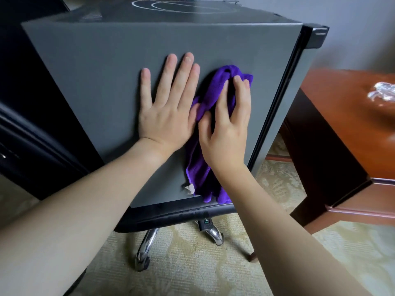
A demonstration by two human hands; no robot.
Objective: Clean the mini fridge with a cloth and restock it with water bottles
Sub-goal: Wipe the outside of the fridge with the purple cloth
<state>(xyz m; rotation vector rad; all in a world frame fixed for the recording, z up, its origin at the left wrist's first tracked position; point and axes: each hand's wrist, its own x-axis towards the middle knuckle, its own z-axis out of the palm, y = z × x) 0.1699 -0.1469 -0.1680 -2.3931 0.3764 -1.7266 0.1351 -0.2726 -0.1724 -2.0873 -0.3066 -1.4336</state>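
Two bare forearms are reaching in from the bottom corners of the head view, nearest the camera, and meeting at the grey side panel of the mini fridge [102, 67].

The left hand [168, 103] is lying flat against that panel, palm down, its fingers straight and slightly spread and pointing up the panel. Its grip is fully open and holding nothing; it is only pressing on the fridge wall. The thumb side of this hand is touching the edge of the purple cloth [213, 107].

The right hand [224, 129] is sitting just beside the left, on top of the cloth. Its fingers are bending over the bunched upper part of the cloth and the thumb is tucking in against the cloth's left side, so this grip is closing round the cloth and pressing it to the panel. The rest of the cloth is hanging down the panel below the wrist, its lower end reaching the black strip at the fridge's base, with a small pale tag [189, 188] showing at its left edge.

The fridge is standing on a black padded chair seat [171, 216] with chrome legs [145, 248] over a pale patterned carpet [192, 270]. The fridge door edge [316, 35] is showing at the upper right. To the right, a reddish wooden bench [333, 107] is carrying something clear and crinkled [382, 92], too blurred to name.
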